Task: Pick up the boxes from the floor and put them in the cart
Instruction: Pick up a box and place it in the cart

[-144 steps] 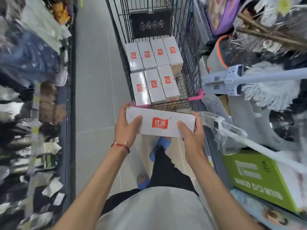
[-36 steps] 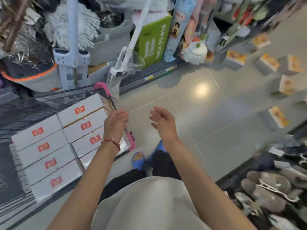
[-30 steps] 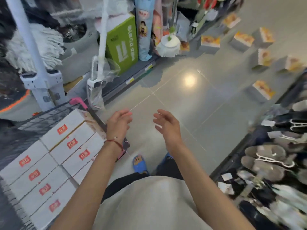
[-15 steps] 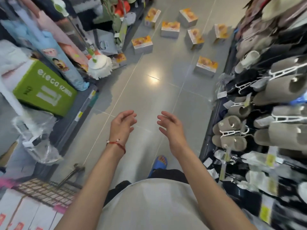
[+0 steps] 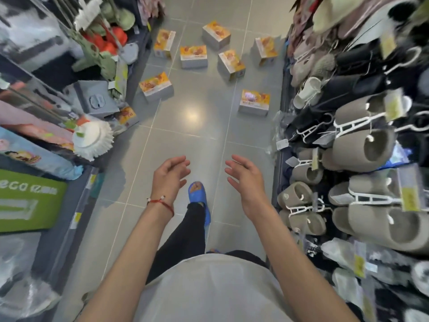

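empty left hand [image 5: 170,176], right hand [image 5: 243,175], boxes [image 5: 254,102] ahead

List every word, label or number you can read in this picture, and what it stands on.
"eco": white letters on the green box, cut off at the left edge; the characters beside them are blurred.
Boxes on the floor: print too blurred to read.
Yellow tags on the slippers: too blurred to read.

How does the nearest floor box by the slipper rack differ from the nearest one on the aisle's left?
The right box, by the slipper rack, lies almost square to the tile lines; the left box is turned askew. The right box shows a pale purple patch on top; the left box's top has none. Both have grey sides and orange-yellow tops, and lie flat.
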`<state>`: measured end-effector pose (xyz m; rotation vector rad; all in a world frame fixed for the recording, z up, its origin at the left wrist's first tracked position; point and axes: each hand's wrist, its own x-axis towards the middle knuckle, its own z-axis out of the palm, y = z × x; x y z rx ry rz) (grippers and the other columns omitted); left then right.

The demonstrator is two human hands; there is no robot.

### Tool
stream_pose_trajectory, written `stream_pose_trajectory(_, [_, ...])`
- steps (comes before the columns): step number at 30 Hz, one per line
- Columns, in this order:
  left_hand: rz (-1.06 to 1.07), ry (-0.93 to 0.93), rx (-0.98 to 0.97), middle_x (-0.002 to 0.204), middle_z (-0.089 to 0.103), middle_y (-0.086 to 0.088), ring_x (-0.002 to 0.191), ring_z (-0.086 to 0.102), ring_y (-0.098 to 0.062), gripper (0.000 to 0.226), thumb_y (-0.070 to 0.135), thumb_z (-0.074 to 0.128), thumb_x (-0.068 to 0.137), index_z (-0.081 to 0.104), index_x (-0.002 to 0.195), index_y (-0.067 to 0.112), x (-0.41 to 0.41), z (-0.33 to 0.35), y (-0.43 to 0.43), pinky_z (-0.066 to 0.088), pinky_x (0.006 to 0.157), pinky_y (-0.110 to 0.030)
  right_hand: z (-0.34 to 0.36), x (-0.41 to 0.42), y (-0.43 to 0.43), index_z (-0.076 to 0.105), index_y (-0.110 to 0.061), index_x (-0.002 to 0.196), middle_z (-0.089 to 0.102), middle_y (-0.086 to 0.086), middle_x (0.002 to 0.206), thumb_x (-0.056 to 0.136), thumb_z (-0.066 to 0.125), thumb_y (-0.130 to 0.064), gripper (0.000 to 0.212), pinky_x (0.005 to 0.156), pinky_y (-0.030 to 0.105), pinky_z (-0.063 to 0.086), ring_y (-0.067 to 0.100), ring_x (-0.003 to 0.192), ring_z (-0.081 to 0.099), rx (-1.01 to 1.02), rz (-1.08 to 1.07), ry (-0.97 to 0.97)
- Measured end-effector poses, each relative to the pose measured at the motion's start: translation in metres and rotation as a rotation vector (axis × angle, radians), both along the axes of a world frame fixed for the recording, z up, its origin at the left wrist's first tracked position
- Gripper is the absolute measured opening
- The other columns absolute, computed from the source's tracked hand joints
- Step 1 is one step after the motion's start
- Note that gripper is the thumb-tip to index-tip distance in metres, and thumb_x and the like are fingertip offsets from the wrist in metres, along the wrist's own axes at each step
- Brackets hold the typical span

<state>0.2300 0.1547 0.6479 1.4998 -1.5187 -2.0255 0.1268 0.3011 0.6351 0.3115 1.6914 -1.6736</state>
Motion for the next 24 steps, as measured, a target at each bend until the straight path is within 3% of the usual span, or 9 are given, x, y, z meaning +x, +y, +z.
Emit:
stream_pose_trajectory(9, [-0.14,-0.049,0.034,0.116,0.072,-0.002,0.106,0.068,-0.019,0.02,0.01,0.055,0.099,0.066,0.114,0.017,-0.201,-0.015,-0.1,0.051,0.092,-0.032,-0.011,-0.176,-0.083,0.066,-0.022,0.122,0.075,-0.003,0.115,0.102,0.058,-0.015,0.022,0.1,0.032,0.055,0.011,0.107,0.07,0.068,-0.114,-0.042])
stream_pose_trajectory(16, [-0.297,-0.083,0.011,0.115,0.071,-0.001,0.106,0.068,-0.019,0.021,0.01,0.053,0.1,0.065,0.116,0.017,-0.359,-0.008,-0.149,0.049,0.097,-0.037,-0.009,-0.315,-0.129,0.065,-0.021,0.123,0.073,0.0,0.118,0.103,0.058,-0.015,0.023,0.095,0.03,0.055,0.013,0.106,0.07,0.067,-0.217,-0.06])
stream_pose_trajectory(24, [-0.272,-0.148,0.037,0.115,0.071,0.0,0.106,0.068,-0.016,0.022,0.013,0.051,0.102,0.064,0.119,0.015,-0.525,-0.034,-0.164,0.053,0.093,-0.032,-0.043,-0.476,-0.152,0.063,-0.016,0.131,0.071,0.003,0.119,0.104,0.056,-0.013,0.029,0.087,0.025,0.054,0.011,0.103,0.068,0.154,-0.193,-0.16])
